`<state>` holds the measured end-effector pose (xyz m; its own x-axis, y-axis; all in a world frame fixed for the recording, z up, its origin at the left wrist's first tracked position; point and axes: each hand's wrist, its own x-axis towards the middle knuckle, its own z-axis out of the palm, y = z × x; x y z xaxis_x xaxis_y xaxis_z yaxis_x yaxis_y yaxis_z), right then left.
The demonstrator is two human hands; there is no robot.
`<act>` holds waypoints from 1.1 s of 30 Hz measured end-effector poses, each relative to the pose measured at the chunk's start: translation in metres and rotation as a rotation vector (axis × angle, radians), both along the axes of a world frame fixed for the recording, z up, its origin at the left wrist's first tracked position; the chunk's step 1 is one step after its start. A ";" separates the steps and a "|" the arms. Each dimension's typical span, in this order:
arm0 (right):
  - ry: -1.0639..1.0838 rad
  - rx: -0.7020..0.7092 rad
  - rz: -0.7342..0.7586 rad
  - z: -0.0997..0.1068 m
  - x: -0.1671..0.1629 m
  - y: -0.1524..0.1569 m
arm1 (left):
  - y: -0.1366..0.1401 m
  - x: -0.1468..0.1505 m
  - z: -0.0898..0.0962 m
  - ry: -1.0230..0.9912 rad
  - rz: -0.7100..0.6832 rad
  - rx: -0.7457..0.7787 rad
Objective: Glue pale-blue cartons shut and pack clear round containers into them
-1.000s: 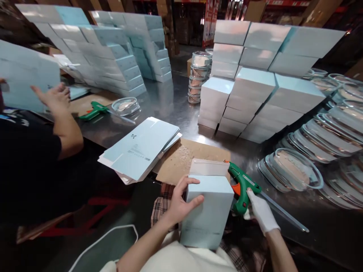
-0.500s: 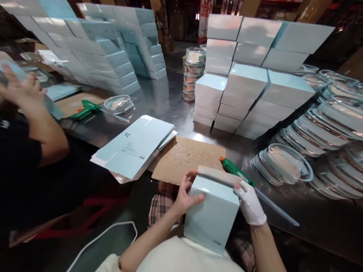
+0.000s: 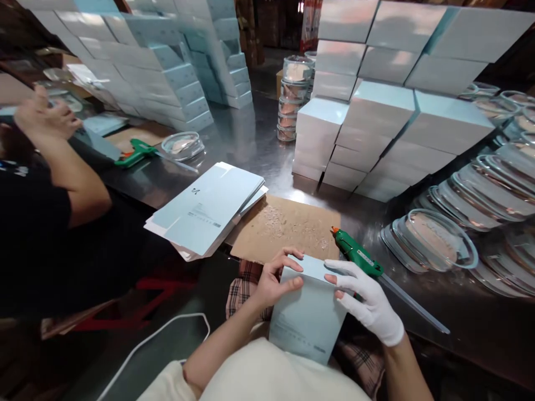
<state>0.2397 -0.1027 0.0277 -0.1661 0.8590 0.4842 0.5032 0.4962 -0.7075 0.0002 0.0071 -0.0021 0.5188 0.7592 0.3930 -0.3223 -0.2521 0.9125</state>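
A light blue cardboard box (image 3: 307, 320) stands between my lap and the table's front edge, small print on its near side. My left hand (image 3: 278, 281), bare, grips its left top edge, with the thumb on the near side and fingers over the top. On the right, my right hand (image 3: 370, 301) wears a white glove with some fingertips exposed. Its spread fingers press on the box's top and right edge. Just beyond that hand, a green glue gun (image 3: 357, 253) with an orange tip lies on the table, a clear glue stick (image 3: 413, 303) extending from its back.
A stained cardboard sheet (image 3: 288, 225) lies ahead, beside a pile of flat blue box blanks (image 3: 209, 206). White boxes (image 3: 376, 122) are stacked behind. Clear round containers (image 3: 434, 236) crowd the right. At left, a co-worker's hand (image 3: 50, 117) is near another green glue gun (image 3: 136, 153).
The box's raised top flap has come down flat. My right hand has shifted from the flap's edge to the top with fingers spread. The view has moved slightly.
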 end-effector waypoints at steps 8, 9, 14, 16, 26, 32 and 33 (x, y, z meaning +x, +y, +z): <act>0.260 -0.297 -0.443 -0.032 -0.027 -0.050 | 0.017 -0.021 0.018 -0.304 0.761 -0.113; 0.248 -0.351 -0.422 -0.033 -0.034 -0.053 | 0.016 -0.019 0.015 -0.368 0.806 -0.170; 0.077 -0.163 -0.536 0.000 -0.038 -0.040 | 0.009 -0.008 0.008 -0.071 0.803 -0.064; -0.099 -0.063 -0.369 0.025 -0.026 -0.031 | 0.009 -0.011 0.021 0.128 0.792 0.296; -0.542 -0.048 -0.620 0.068 0.157 0.007 | 0.011 -0.040 0.063 0.603 0.332 0.932; -0.645 -0.192 -0.829 0.041 0.267 0.041 | -0.003 -0.037 0.018 0.330 0.397 0.634; -0.642 -0.189 -0.843 0.037 0.270 0.044 | -0.004 -0.035 0.013 0.327 0.394 0.594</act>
